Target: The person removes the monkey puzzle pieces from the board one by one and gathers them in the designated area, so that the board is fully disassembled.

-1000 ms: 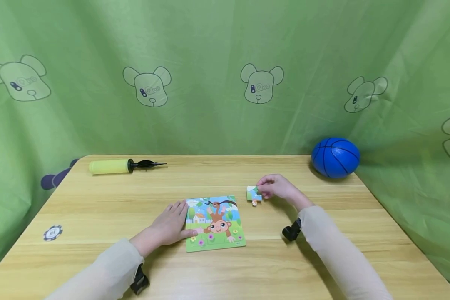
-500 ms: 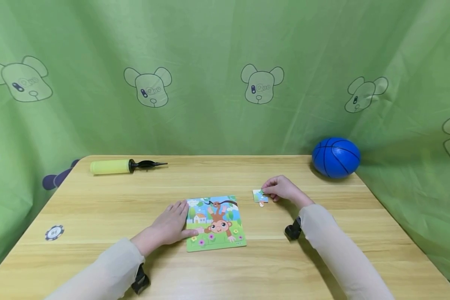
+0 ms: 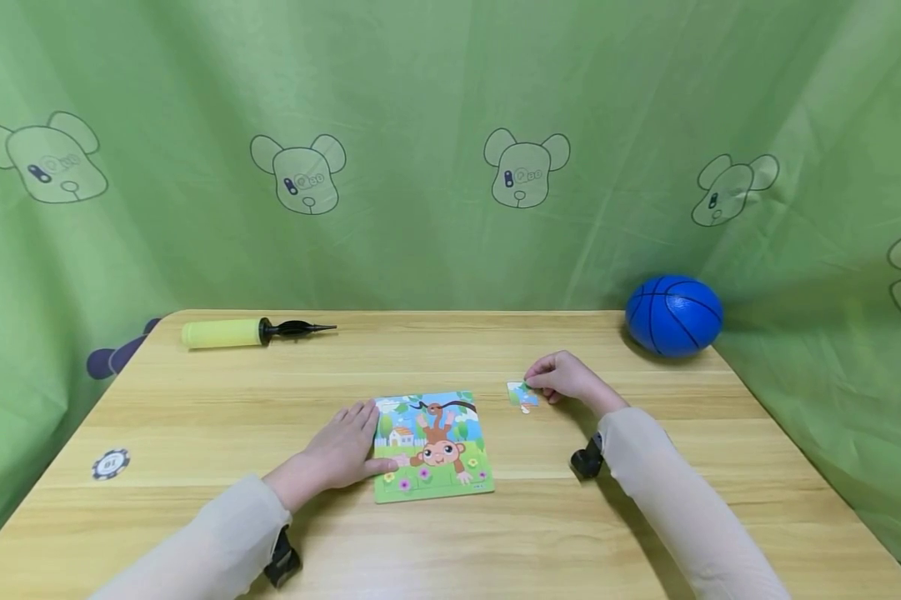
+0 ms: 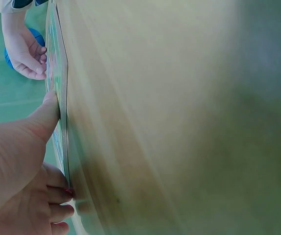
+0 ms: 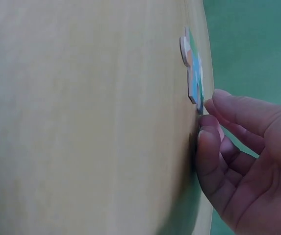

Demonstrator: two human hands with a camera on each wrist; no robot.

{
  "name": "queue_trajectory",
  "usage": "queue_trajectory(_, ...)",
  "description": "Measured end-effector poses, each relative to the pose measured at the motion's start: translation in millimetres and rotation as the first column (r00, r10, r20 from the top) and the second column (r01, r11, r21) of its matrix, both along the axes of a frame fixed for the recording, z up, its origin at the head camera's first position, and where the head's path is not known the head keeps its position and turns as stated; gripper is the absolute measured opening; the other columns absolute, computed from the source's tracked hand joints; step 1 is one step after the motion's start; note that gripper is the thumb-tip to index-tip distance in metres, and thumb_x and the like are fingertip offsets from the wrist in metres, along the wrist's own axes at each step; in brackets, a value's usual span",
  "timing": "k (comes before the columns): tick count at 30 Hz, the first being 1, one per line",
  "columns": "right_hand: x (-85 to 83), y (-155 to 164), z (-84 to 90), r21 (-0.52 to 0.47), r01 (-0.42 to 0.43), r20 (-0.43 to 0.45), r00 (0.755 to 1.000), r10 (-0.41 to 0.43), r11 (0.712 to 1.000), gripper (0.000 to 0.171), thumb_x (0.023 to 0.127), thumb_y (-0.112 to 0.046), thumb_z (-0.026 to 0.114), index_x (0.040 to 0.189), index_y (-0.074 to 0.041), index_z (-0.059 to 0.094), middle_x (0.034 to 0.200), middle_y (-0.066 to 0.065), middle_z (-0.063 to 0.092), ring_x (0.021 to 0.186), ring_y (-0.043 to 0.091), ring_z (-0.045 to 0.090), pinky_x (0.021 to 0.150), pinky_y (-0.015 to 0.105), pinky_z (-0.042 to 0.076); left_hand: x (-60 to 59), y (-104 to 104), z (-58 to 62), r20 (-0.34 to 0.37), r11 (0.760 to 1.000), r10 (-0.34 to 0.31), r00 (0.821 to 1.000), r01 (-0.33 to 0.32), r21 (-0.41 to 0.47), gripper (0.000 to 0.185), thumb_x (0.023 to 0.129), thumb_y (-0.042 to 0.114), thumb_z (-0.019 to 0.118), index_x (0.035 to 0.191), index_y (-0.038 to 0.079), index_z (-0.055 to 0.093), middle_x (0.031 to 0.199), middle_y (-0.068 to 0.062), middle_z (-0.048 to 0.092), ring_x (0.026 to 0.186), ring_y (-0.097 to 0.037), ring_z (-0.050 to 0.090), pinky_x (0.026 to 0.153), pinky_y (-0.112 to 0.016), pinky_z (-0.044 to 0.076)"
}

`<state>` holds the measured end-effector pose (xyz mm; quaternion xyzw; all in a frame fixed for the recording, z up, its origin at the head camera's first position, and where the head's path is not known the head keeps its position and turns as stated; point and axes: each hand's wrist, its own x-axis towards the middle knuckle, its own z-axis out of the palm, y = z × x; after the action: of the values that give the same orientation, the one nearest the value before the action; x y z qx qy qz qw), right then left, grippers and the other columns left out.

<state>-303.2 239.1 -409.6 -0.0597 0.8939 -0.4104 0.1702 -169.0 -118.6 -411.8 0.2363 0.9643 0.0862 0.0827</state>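
In the head view a square jigsaw puzzle (image 3: pixel 446 479) with a monkey, a house and flowers lies on the table. My left hand (image 3: pixel 345 446) rests on its left edge, thumb (image 4: pixel 48 110) over the picture and the other fingers along the side. To the right of the puzzle is a small blue, green and white puzzle piece (image 3: pixel 521 394), its rounded tab pointing toward me. My right hand (image 3: pixel 566 379) pinches the piece's far right corner between thumb and fingers. In the right wrist view the puzzle piece (image 5: pixel 194 73) lies low, close along the tabletop.
A yellow hand pump (image 3: pixel 221 333) with a black nozzle lies at the back left. The blue basketball (image 3: pixel 673 317) sits at the back right corner. A poker chip (image 3: pixel 111 464) lies at the far left. A green curtain (image 3: pixel 420 250) stands behind the table (image 3: pixel 420 550).
My right hand has moved slightly right with the puzzle piece, away from the puzzle. Over the last half second the piece has shifted only a little. My left hand stays in place.
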Motion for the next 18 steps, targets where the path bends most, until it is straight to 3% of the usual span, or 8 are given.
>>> queue_trajectory(9, 3.9, -8, 7.2, 0.008, -0.061, -0.033, 0.998, 0.062, 0.998, 0.020, 0.088, -0.014, 0.063, 0.099, 0.002, 0.066, 0.074, 0.009, 0.059, 0.062, 0.017, 0.054, 0.056, 0.029, 0.052, 0.4, 0, -0.2, 0.002, 1.000, -0.008, 1.000, 0.008, -0.010, 0.084, 0.089, 0.053, 0.050, 0.138, -0.012, 0.028, 0.145, -0.027, 0.022, 0.133, -0.039, 0.020, 0.109, -0.047, 0.016)
queue_trajectory(18, 19.2, -49, 20.5, -0.014, -0.191, -0.100, 0.977, 0.189, 0.981, 0.019, 0.087, -0.012, 0.064, 0.100, 0.002, 0.065, 0.073, 0.012, 0.055, 0.057, 0.025, 0.055, 0.052, 0.036, 0.051, -0.8, 0, -1.3, -0.003, 1.000, -0.003, 1.000, 0.003, -0.019, 0.086, 0.088, 0.055, 0.048, 0.138, -0.011, 0.028, 0.145, -0.026, 0.022, 0.133, -0.037, 0.020, 0.109, -0.046, 0.016)
